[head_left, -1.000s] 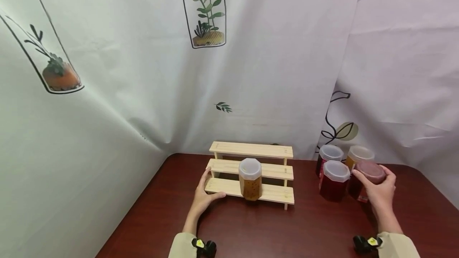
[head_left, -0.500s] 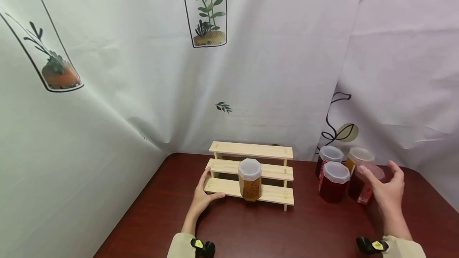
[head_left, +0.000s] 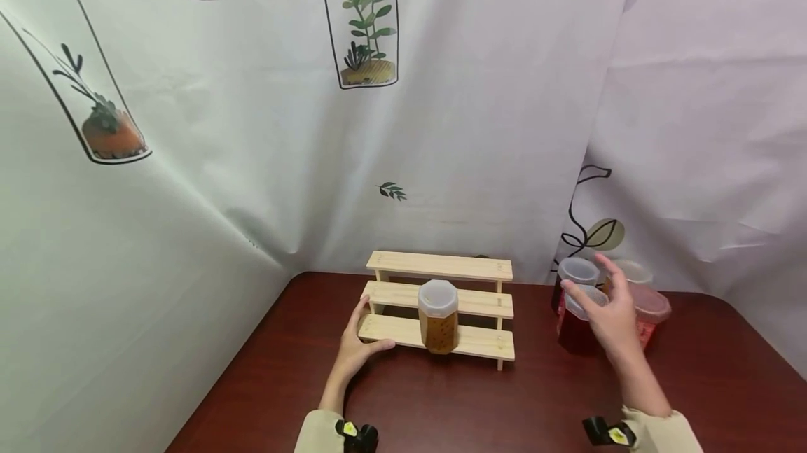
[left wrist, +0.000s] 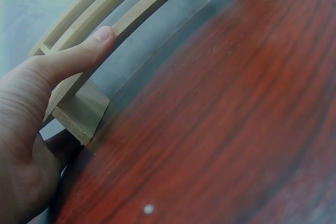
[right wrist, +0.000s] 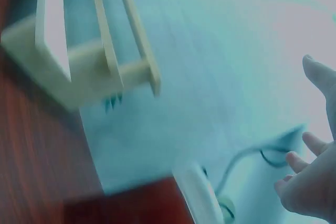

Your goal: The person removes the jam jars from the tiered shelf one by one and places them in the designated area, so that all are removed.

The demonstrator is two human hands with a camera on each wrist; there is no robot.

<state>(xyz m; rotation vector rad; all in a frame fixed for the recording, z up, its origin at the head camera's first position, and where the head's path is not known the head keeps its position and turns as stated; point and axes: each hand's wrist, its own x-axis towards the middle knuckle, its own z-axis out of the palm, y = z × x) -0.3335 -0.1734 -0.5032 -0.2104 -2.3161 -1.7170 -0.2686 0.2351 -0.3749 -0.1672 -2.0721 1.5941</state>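
My left hand holds the left end of a three-step wooden display rack. In the left wrist view, the thumb lies on the front edge of the lowest step, the other fingers mostly hidden behind. A white-lidded jar of amber, speckled contents stands on the rack's lowest step. At the right, my right hand hovers with thumb and fingers apart over a dark red jar with a white lid, partly covering it; I cannot tell whether they touch. The right wrist view is blurred.
Around the right hand stand another white-lidded dark red jar, a yellowish jar and a jar with a reddish lid. All rest on the dark red wooden table. A plant-printed white cloth hangs behind.
My right hand has let go of the reddish-lidded jar and moved left, over the white-lidded dark red jar. The left hand stays at the rack.
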